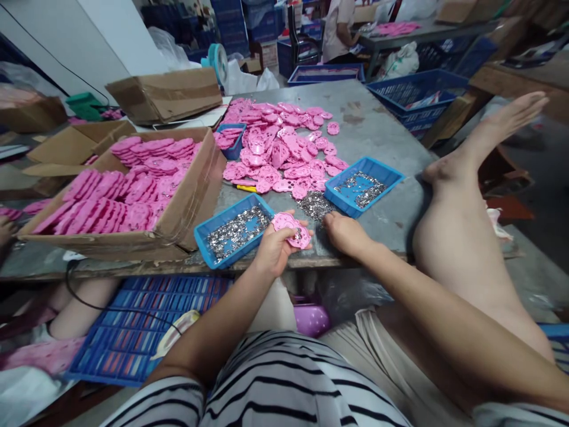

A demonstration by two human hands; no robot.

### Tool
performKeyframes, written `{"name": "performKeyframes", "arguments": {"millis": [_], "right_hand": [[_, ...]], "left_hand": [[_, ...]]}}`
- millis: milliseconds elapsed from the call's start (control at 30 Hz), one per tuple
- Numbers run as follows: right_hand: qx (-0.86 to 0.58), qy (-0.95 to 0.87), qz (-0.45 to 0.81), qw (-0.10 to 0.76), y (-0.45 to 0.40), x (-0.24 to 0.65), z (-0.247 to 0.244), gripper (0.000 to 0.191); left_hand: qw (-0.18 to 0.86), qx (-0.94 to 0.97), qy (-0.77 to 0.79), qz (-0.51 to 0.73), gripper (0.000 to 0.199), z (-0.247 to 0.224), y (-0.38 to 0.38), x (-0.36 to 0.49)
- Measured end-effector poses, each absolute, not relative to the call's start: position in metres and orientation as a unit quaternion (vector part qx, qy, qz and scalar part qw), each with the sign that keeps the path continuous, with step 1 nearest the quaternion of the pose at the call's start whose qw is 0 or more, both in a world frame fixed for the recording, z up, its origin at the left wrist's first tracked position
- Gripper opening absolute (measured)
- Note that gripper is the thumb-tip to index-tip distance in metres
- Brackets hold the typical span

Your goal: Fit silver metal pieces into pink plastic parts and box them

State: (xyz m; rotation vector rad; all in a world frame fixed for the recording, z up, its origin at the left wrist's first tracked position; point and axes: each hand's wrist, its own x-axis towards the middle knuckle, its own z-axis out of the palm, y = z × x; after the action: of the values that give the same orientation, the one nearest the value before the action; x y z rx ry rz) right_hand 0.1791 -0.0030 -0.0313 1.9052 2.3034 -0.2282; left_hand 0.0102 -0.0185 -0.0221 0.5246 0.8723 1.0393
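My left hand [276, 246] is closed around the edge of a flat pink plastic part [291, 230] with a scalloped outline, the thumb lying across its face. My right hand [345, 232] rests at the near edge of a loose pile of small shiny metal pieces [316, 204]. Its fingers are curled together, and anything between them is hidden. Left of the pink part stands a blue tray [208, 228] scattered with the same kind of metal bits. Beyond my right hand, another blue tray [393, 178] also contains metal bits.
A large heap of pink parts [284, 148] covers the table's middle. A cardboard box [200, 196] packed with pink parts stands at left. A yellow-handled tool [246, 188] lies by the heap. A bare leg [462, 231] is propped against the table's right edge. Another person [340, 29] sits behind.
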Motion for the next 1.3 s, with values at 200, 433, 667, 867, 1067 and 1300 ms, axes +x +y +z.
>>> {"name": "performKeyframes", "arguments": {"millis": [200,433,667,867,1067,1300], "right_hand": [[0.691,0.658,-0.234,-0.186,0.005,0.187,-0.036,0.013],[0.511,0.459,-0.557,-0.467,-0.005,0.178,-0.031,0.034],[0.475,0.436,-0.586,-0.491,-0.015,0.168,-0.025,0.039],[0.471,0.440,-0.567,-0.514,-0.020,0.164,-0.025,0.028],[0.467,0.453,-0.560,-0.513,-0.020,0.164,-0.024,0.026],[0.497,0.453,-0.561,-0.483,-0.020,0.169,-0.015,0.034]], "left_hand": [[0.775,0.216,0.417,0.422,0.052,-0.037,-0.017,0.018],[0.777,0.207,0.415,0.426,0.037,-0.036,-0.019,0.031],[0.782,0.187,0.394,0.446,0.033,-0.029,-0.019,0.044],[0.775,0.182,0.392,0.462,0.023,-0.028,-0.019,0.049],[0.787,0.185,0.382,0.448,0.020,-0.023,-0.019,0.047],[0.659,0.318,0.447,0.514,0.035,-0.028,-0.019,0.043]]}}
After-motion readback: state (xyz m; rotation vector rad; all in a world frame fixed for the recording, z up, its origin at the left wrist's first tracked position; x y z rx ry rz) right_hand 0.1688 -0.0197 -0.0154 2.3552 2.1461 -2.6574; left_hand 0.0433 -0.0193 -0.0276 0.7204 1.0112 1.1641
